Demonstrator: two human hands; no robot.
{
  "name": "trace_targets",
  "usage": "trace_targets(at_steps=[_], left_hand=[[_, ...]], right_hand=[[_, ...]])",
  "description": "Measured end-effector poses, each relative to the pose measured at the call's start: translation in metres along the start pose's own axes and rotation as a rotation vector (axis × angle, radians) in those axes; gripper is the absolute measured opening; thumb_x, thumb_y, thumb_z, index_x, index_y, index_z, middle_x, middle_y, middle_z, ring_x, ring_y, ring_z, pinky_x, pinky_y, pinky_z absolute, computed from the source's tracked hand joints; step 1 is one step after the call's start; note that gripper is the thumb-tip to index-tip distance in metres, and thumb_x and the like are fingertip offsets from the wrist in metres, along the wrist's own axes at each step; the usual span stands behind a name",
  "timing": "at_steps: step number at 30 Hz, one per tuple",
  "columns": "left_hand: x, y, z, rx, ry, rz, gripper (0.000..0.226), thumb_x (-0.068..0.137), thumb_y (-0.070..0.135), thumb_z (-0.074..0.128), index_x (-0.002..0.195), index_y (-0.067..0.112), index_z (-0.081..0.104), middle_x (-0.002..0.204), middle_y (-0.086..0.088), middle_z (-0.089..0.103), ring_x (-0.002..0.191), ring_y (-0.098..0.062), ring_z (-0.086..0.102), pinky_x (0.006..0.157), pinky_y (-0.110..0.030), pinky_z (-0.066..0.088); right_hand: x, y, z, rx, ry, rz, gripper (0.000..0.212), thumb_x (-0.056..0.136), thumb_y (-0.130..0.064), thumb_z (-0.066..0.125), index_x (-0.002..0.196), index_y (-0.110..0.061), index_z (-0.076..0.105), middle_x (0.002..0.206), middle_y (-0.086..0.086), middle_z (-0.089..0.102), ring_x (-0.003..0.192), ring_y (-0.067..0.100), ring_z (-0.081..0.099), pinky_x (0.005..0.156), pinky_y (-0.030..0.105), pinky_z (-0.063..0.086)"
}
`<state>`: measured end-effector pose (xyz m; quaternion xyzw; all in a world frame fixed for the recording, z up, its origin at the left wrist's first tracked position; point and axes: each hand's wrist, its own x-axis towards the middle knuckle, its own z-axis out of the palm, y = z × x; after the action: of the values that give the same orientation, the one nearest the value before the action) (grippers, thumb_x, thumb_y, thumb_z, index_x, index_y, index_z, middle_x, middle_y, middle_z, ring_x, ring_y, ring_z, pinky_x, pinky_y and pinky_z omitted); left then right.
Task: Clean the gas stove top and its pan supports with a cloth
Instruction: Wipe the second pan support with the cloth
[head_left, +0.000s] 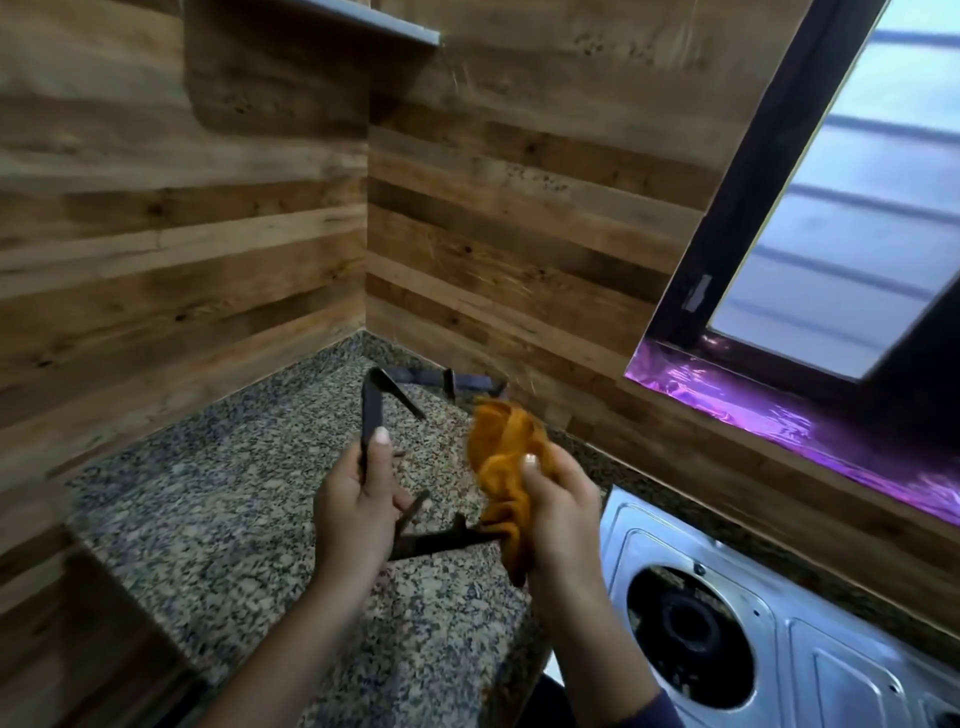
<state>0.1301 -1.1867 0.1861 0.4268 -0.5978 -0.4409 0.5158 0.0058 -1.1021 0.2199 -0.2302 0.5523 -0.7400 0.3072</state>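
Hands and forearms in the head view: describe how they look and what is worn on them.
Both are bare, without gloves, rings or a watch in view. The left hand has a short, pale thumbnail; the right hand shows a similar light nail. The left forearm is uncovered to the frame edge. A dark navy sleeve cuff covers the right arm near the bottom edge.

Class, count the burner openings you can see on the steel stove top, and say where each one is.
1. A single round burner opening shows at the left end of the stove top, lower right of the picture. The rest of the stove runs out of frame, so others may be hidden.
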Motion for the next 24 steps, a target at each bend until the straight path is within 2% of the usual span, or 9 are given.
trace_targets(at_steps=[3, 5, 8, 10, 14, 16, 19, 21, 24], left_hand=[[0.007, 0.008, 0.004, -0.077, 0.098, -0.032, 0.046, 0.099, 0.049, 0.035, 0.074, 0.014, 0.051, 0.06, -0.006, 0.058, 0.048, -0.009, 0.052, 0.057, -0.031, 0.04], [0.007, 0.009, 0.01, -0.162, 0.142, -0.073, 0.041, 0.101, 0.045, 0.036, 0.074, 0.016, 0.049, 0.059, -0.004, 0.055, 0.046, -0.008, 0.05, 0.055, -0.032, 0.043], [-0.002, 0.012, 0.023, -0.333, 0.141, -0.113, 0.035, 0.104, 0.036, 0.037, 0.074, 0.018, 0.046, 0.055, 0.004, 0.05, 0.045, -0.011, 0.05, 0.046, -0.03, 0.047], [-0.011, 0.012, 0.03, -0.366, 0.118, -0.087, 0.034, 0.105, 0.031, 0.035, 0.076, 0.015, 0.044, 0.053, 0.006, 0.048, 0.046, -0.009, 0.047, 0.047, -0.023, 0.044], [-0.006, 0.005, 0.03, -0.295, -0.008, -0.033, 0.026, 0.104, 0.034, 0.036, 0.096, 0.011, 0.044, 0.072, -0.001, 0.061, 0.054, -0.016, 0.057, 0.053, -0.028, 0.048], [0.008, -0.001, 0.021, -0.243, -0.04, -0.039, 0.038, 0.094, 0.048, 0.037, 0.115, 0.016, 0.04, 0.093, 0.0, 0.064, 0.074, -0.022, 0.065, 0.065, -0.037, 0.052], [0.039, 0.0, -0.002, -0.184, -0.037, -0.038, 0.068, 0.083, 0.071, 0.036, 0.133, 0.024, 0.034, 0.114, -0.003, 0.061, 0.095, -0.02, 0.064, 0.079, -0.04, 0.05], [0.058, 0.006, -0.017, -0.108, -0.226, -0.007, 0.072, 0.078, 0.081, 0.034, 0.124, 0.029, 0.051, 0.104, -0.002, 0.068, 0.088, -0.02, 0.069, 0.079, -0.041, 0.052], [0.059, 0.016, -0.017, -0.106, -0.44, 0.013, 0.051, 0.082, 0.073, 0.05, 0.094, 0.025, 0.061, 0.061, -0.004, 0.063, 0.051, -0.021, 0.06, 0.05, -0.029, 0.049]], right_hand=[[0.01, 0.008, -0.027, 0.34, 0.264, 0.139, 0.02, 0.103, -0.01, 0.041, 0.103, -0.012, 0.061, 0.076, 0.009, 0.062, 0.044, 0.012, 0.057, 0.041, 0.02, 0.046], [0.018, 0.021, -0.035, 0.333, 0.309, 0.219, 0.018, 0.103, -0.023, 0.044, 0.11, -0.014, 0.057, 0.09, 0.017, 0.064, 0.057, 0.021, 0.064, 0.052, 0.029, 0.054], [0.022, 0.025, -0.026, 0.238, 0.226, 0.267, 0.062, 0.079, -0.05, 0.073, 0.123, -0.009, 0.057, 0.112, 0.014, 0.068, 0.094, 0.03, 0.066, 0.086, 0.048, 0.054], [0.022, 0.017, -0.012, 0.24, 0.129, 0.247, 0.08, 0.066, -0.045, 0.086, 0.13, -0.008, 0.055, 0.116, 0.012, 0.069, 0.1, 0.03, 0.068, 0.081, 0.043, 0.054], [0.029, 0.0, -0.008, 0.298, 0.152, -0.032, 0.041, 0.072, -0.019, 0.083, 0.107, -0.012, 0.063, 0.093, 0.005, 0.072, 0.087, 0.024, 0.069, 0.076, 0.041, 0.057], [0.031, -0.012, -0.01, 0.262, 0.084, -0.183, 0.025, 0.071, -0.018, 0.078, 0.088, -0.017, 0.06, 0.078, 0.0, 0.065, 0.073, 0.018, 0.064, 0.066, 0.036, 0.055], [0.036, -0.027, -0.018, 0.05, -0.069, -0.318, 0.027, 0.072, -0.021, 0.08, 0.084, -0.022, 0.055, 0.072, 0.001, 0.054, 0.062, 0.02, 0.053, 0.048, 0.028, 0.045], [0.04, -0.035, -0.022, -0.052, -0.189, -0.336, 0.03, 0.071, -0.027, 0.081, 0.081, -0.025, 0.053, 0.073, 0.007, 0.047, 0.061, 0.022, 0.045, 0.045, 0.027, 0.04], [0.046, -0.042, -0.019, -0.082, -0.287, -0.304, 0.026, 0.08, -0.019, 0.076, 0.086, -0.018, 0.05, 0.072, 0.007, 0.047, 0.056, 0.02, 0.046, 0.043, 0.023, 0.04]])
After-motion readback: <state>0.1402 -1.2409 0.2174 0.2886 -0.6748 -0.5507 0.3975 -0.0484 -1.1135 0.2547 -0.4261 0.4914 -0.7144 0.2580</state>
